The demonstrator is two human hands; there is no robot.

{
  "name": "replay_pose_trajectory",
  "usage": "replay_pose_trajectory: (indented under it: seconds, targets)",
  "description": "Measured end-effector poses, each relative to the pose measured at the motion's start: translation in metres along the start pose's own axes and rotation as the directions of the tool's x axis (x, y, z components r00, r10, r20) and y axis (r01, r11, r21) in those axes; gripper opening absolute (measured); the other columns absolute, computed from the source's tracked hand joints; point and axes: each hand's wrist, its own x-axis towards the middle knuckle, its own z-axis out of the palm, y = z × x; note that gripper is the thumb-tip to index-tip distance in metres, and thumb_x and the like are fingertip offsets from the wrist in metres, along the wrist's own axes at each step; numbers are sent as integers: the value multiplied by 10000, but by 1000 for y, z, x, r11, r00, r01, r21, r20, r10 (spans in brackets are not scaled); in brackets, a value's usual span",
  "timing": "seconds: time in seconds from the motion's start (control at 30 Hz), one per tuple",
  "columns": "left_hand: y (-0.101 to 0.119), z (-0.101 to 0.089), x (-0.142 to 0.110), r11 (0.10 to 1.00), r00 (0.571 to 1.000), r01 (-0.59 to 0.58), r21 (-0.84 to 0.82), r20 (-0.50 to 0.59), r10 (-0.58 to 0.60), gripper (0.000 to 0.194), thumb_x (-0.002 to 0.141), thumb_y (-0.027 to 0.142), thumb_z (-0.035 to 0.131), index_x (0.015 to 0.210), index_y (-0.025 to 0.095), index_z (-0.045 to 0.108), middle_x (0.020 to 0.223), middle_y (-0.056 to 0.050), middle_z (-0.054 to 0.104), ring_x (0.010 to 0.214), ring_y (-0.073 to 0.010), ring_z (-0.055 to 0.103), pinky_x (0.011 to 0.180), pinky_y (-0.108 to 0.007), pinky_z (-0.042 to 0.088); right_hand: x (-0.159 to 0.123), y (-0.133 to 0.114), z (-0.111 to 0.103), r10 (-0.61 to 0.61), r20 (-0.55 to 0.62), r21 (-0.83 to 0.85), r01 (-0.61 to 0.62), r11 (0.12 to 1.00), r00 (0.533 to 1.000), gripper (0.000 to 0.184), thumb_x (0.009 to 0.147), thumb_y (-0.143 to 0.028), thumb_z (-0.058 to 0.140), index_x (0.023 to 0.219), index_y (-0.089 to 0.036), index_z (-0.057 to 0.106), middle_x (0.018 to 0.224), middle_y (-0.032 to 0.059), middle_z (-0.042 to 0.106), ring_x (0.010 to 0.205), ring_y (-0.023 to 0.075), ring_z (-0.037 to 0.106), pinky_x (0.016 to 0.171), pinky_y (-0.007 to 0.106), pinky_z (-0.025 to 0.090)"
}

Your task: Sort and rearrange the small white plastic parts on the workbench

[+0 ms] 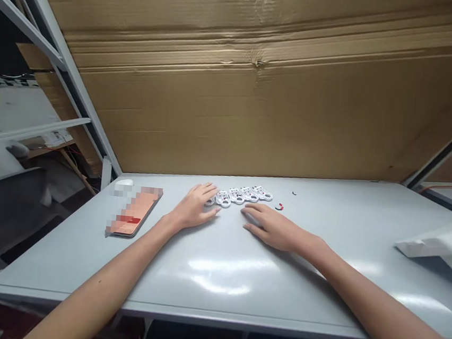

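Observation:
A row of several white plastic pieces [244, 195] with dark and red markings lies flat near the far edge of the pale grey table [206, 290]. My left hand [194, 206] rests palm down on the table, its fingers spread, with the leftmost piece partly hidden behind them. My right hand [268, 227] lies flat just in front of the row's middle and holds nothing. A small red and black bit [279, 206] lies right of my right fingertips, and a tiny black bit [294, 193] lies farther back.
A flat object blurred by pixelation [134, 211] and a white computer mouse [124, 184] sit at the table's left. A white object [438, 240] juts in at the right edge. Creased cardboard [233, 95] stands behind the table, and metal shelving [59, 79] rises at the left.

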Motion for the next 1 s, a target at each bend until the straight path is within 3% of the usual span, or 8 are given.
replay_pose_trajectory:
  seconds: [0.2,0.47,0.57,0.7,0.87,1.0]
  targets:
    - [21,-5,-3,998,990,-70,-1,121,70,323,960,384,545,1197,201,665,1454,-112,529,1432,-326,359,1167,-553,288,1,-2,-2,-7,17,3,7,1000,1000,326,957,-393,472,1165,-229,663,1262,154,624,1161,352,572,972,505,458]
    - [29,-3,-7,991,991,-132,-32,-17,132,237,966,301,520,951,219,742,1311,-79,644,1342,-287,490,1118,-476,396,1,0,-1,-12,36,-54,14,998,999,335,975,-396,449,1199,-238,641,1273,144,621,1179,333,566,970,482,466]
    - [29,0,-5,998,998,-46,-44,-39,44,251,941,339,571,1093,182,695,1346,-122,615,1350,-304,480,1123,-484,392,1,0,0,-19,32,-59,21,998,999,325,976,-387,457,1188,-232,646,1267,145,627,1175,329,568,972,485,467]
    - [29,2,-3,997,998,53,-60,41,-50,448,907,389,629,1299,182,565,1387,-130,579,1379,-330,442,1136,-503,370,1,-1,-1,-36,28,-104,39,994,999,327,983,-364,452,1189,-198,644,1268,158,624,1159,322,582,955,475,484]
    - [32,1,-4,992,998,5,-129,61,3,401,934,415,601,1276,207,574,1296,-98,639,1270,-307,541,1109,-482,396,2,0,0,-74,-5,-150,73,986,997,299,983,-327,468,1169,-181,649,1248,165,633,1120,306,608,912,455,516]
    - [35,0,-6,980,993,-64,-187,86,81,546,893,510,652,1342,223,532,1352,-99,604,1257,-298,546,1089,-470,412,5,0,3,-136,-117,-95,125,988,984,252,974,-275,486,1127,-202,673,1199,139,658,1074,275,634,886,430,533]
